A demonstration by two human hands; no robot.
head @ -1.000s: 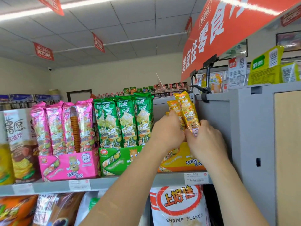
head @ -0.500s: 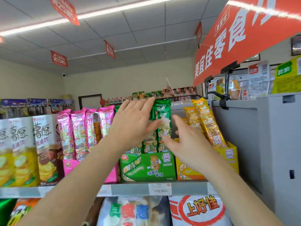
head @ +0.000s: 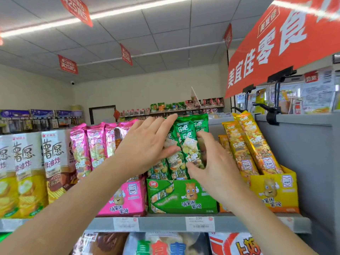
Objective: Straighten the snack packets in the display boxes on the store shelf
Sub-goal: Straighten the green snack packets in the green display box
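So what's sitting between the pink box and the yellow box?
The green box, with green packets standing in it; the left hand touches them, the right hand grips them. Head view.

Green packets (head: pixel 185 144), pink packets (head: pixel 95 144), yellow packets (head: pixel 246 144), red banner (head: pixel 276 43).

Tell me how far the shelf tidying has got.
Done, apparently: pink packets stand upright in the pink box. In hand: the left hand presses and the right hand grips the green packets, squaring them in the green box. Left: the yellow packets lean sideways in the yellow box.
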